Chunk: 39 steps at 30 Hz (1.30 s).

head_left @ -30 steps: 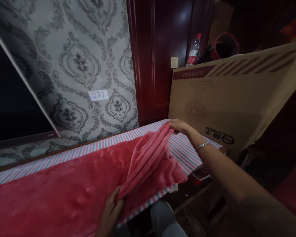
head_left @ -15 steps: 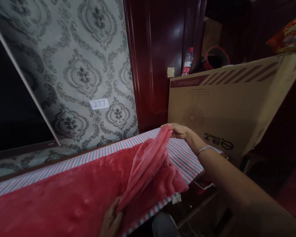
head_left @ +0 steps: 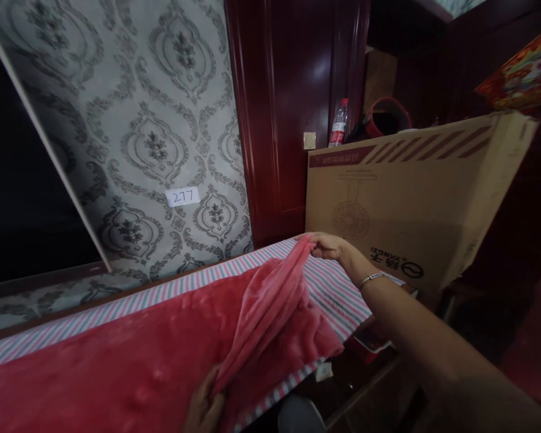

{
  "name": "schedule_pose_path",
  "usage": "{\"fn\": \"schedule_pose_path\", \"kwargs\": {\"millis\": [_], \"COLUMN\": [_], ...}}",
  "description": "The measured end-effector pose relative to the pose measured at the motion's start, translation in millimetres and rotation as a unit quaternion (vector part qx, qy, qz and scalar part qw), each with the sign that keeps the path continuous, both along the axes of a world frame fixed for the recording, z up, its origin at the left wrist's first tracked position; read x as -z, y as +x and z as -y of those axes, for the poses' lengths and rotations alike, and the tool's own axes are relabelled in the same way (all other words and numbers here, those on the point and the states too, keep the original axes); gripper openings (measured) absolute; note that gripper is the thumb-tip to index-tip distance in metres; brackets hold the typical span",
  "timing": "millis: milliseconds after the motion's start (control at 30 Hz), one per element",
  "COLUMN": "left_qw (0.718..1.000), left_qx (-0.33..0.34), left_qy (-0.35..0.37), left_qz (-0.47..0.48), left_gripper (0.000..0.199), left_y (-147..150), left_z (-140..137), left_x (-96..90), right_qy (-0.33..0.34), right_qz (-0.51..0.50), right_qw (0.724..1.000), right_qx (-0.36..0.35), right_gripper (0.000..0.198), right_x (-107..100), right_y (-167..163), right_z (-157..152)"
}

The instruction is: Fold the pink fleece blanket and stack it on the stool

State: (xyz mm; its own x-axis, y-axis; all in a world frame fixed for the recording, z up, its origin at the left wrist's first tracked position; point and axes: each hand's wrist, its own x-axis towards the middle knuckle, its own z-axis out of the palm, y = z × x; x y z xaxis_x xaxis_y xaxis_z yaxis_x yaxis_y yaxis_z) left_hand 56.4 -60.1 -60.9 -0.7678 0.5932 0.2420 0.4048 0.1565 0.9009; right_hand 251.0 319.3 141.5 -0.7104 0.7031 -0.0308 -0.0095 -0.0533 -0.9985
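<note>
A plush red blanket [head_left: 117,355] lies spread along a surface covered by a striped cloth [head_left: 338,288]. Its right end is lifted into a gathered fold that runs diagonally between my hands. At the far end of the fold, my right hand [head_left: 327,245], with a bracelet on the wrist, pinches the blanket's edge. My left hand [head_left: 206,400], at the bottom of the view, grips the near end of the same fold. Part of that hand is cut off by the frame's lower edge.
Behind my right arm stands a large cardboard box [head_left: 397,198]. A plastic bottle [head_left: 338,125] and a red-rimmed container [head_left: 390,117] show above it. A dark screen [head_left: 27,180] stands at left, by a patterned wall with a "277" label [head_left: 183,196]. A colourful packet [head_left: 523,69] is at upper right.
The view has shifted slightly, so the box and bottle sit a little lower and further left. Both hands keep hold of the blanket's fold, nearly unmoved.
</note>
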Motion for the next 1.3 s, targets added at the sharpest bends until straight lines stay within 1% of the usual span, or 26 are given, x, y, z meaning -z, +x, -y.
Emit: {"fn": "schedule_pose_path", "kwargs": {"millis": [133,267,333,400,433,467,567,633,733,800,867,933,1000,1067,1133,1167,1233,1300], "left_qw": [1.000,1.000,1.000,1.000,1.000,0.999,0.998,0.995,0.988,0.980,0.969,0.953,0.935,0.919,0.910,0.908,0.907,0.907], "left_qx": [0.003,0.021,0.024,0.024,0.023,0.022,0.022,0.025,0.036,0.050,0.068,0.086,0.107,0.136,0.170,0.184,0.207,0.237], "left_qy": [-0.007,-0.015,-0.010,-0.003,0.001,0.004,0.014,0.019,0.019,0.017,0.016,0.024,0.043,0.061,0.061,0.053,0.033,0.014], "left_qz": [0.007,0.007,0.001,-0.010,-0.017,-0.025,-0.059,-0.092,-0.150,-0.192,-0.238,-0.289,-0.335,-0.365,-0.373,-0.372,-0.365,-0.348], "left_gripper": [0.055,0.048,0.044,0.043,0.042,0.042,0.043,0.043,0.041,0.038,0.036,0.036,0.039,0.045,0.050,0.050,0.051,0.051], "left_y": [-8.4,-12.8,-12.3,-10.9,-10.1,-9.4,-9.0,-10.3,-12.9,-12.9,-9.4,-0.8,12.2,27.3,41.3,47.3,57.4,64.6], "left_z": [-4.5,-4.8,-4.1,-4.1,-4.6,-5.3,-8.2,-9.8,-10.6,-10.3,-9.8,-9.9,-11.6,-15.7,-21.8,-25.3,-31.5,-35.4], "left_x": [2.1,-2.5,-3.7,-2.4,-0.8,1.3,8.0,11.4,13.3,12.5,10.2,5.7,-0.7,-7.8,-13.5,-15.4,-17.9,-21.2], "right_qy": [-0.012,-0.025,-0.030,-0.034,-0.036,-0.038,-0.039,-0.037,-0.044,-0.057,-0.077,-0.101,-0.126,-0.134,-0.112,-0.093,-0.047,-0.007], "right_qz": [-0.010,-0.018,-0.023,-0.029,-0.032,-0.036,-0.056,-0.085,-0.141,-0.176,-0.199,-0.205,-0.211,-0.238,-0.254,-0.249,-0.202,-0.141], "right_qw": [1.000,0.999,0.998,0.997,0.996,0.994,0.985,0.977,0.961,0.951,0.947,0.948,0.947,0.937,0.933,0.936,0.952,0.966], "right_qx": [0.014,0.037,0.050,0.067,0.080,0.096,0.157,0.193,0.232,0.246,0.242,0.221,0.206,0.219,0.230,0.231,0.224,0.218], "right_gripper": [0.031,0.032,0.027,0.017,0.012,0.013,0.027,0.030,0.027,0.023,0.017,0.017,0.026,0.041,0.050,0.051,0.045,0.036], "right_x": [-1.8,-4.5,-3.6,1.6,6.2,12.0,32.4,42.9,50.9,57.5,71.3,92.8,116.0,133.5,141.7,142.5,138.2,126.5], "right_y": [1.0,1.3,-0.3,-4.4,-7.6,-11.7,-26.1,-33.9,-37.0,-34.1,-30.6,-28.8,-28.7,-29.7,-31.6,-33.0,-36.3,-38.6], "right_z": [5.8,12.3,16.4,20.9,23.4,25.7,30.3,29.8,28.5,35.3,53.1,79.6,107.2,128.4,140.3,142.8,141.9,132.4]}}
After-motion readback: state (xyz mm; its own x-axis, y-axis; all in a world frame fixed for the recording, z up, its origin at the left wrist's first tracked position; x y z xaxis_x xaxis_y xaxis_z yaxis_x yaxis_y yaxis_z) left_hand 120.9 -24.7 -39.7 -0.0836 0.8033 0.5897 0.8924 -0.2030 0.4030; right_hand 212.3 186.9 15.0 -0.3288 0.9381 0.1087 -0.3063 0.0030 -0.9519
